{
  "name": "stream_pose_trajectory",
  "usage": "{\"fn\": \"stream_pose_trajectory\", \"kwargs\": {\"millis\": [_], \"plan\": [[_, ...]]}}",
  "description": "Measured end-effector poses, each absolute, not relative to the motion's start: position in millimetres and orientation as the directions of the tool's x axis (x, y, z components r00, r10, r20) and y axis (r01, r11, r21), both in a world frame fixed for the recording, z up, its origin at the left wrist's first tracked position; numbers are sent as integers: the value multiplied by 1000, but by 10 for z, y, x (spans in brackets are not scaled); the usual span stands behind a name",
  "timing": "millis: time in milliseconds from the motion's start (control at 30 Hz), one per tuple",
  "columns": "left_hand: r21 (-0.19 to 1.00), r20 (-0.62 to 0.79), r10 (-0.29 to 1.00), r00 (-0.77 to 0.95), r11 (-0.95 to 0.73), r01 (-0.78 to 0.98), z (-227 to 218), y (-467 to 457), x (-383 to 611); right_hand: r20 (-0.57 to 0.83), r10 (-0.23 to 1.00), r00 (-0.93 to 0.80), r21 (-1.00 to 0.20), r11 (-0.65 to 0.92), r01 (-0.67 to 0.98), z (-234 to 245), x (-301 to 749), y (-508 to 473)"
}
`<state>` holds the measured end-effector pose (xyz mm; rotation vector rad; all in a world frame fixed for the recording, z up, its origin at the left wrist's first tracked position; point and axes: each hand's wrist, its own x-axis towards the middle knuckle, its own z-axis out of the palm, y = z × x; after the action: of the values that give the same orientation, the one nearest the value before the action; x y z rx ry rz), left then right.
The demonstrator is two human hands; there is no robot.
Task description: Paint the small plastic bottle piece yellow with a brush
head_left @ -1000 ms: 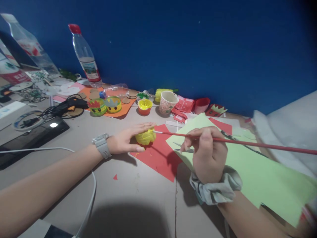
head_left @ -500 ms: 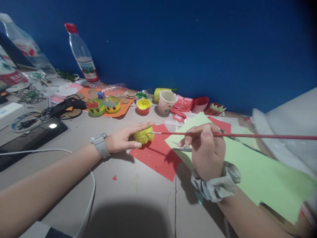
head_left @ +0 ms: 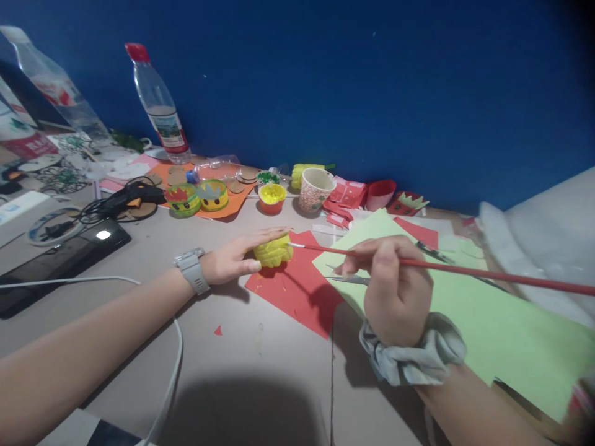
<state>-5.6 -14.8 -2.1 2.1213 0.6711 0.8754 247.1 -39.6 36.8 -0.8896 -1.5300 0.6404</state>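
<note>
A small bumpy yellow-painted piece (head_left: pixel 274 252) lies on a sheet of red paper (head_left: pixel 302 291). From its left side my left hand (head_left: pixel 242 251) steadies it, fingers along the far edge and thumb at the near edge. Pinched in my right hand (head_left: pixel 395 285) is a long red paintbrush (head_left: pixel 465 269), its tip against the right side of the yellow piece. Under that hand, metal scissors (head_left: pixel 351 280) lie partly hidden on light green paper (head_left: pixel 469 310). An orange-red cup of yellow paint (head_left: pixel 272 199) stands just behind the yellow piece.
Beside the paint is a patterned paper cup (head_left: pixel 316 191). Two decorated rings with faces (head_left: pixel 198 198) rest on orange paper (head_left: pixel 232 212). A red-capped bottle (head_left: pixel 160 111) stands by the blue wall. At left are a black device (head_left: pixel 69 266) and a white cable (head_left: pixel 179 347).
My right hand has shifted slightly right and down, and the brush's handle end has dropped. The brush tip has risen a little on the yellow piece. My left hand keeps its place.
</note>
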Motion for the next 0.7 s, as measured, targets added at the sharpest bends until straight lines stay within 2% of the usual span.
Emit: {"fn": "stream_pose_trajectory", "kwargs": {"millis": [67,133,233,333,433,533,633,700], "plan": [[784,371,685,627,-593,184,-9,-153,-51,577,814,60,-809,561,176,391,2490,-361],[782,373,682,629,-596,183,-6,-156,-48,582,810,76,-812,574,105,400,2480,-370],[780,374,680,631,-598,182,-24,-155,-51,563,824,-59,-825,565,7,381,2427,-460],[789,378,681,627,-592,167,-50,-155,-54,512,841,-172,-841,532,100,358,2399,-525],[799,381,684,621,-582,151,-52,-164,-50,526,848,-64,-819,525,233,389,2424,-502],[803,380,682,624,-579,144,-39,-171,-43,574,818,20,-797,553,244,451,2447,-482],[801,377,681,628,-580,147,-37,-167,-40,567,817,-106,-802,577,158,470,2426,-528],[801,380,679,629,-582,144,-44,-161,-41,538,812,-228,-799,577,168,454,2407,-554]]}}
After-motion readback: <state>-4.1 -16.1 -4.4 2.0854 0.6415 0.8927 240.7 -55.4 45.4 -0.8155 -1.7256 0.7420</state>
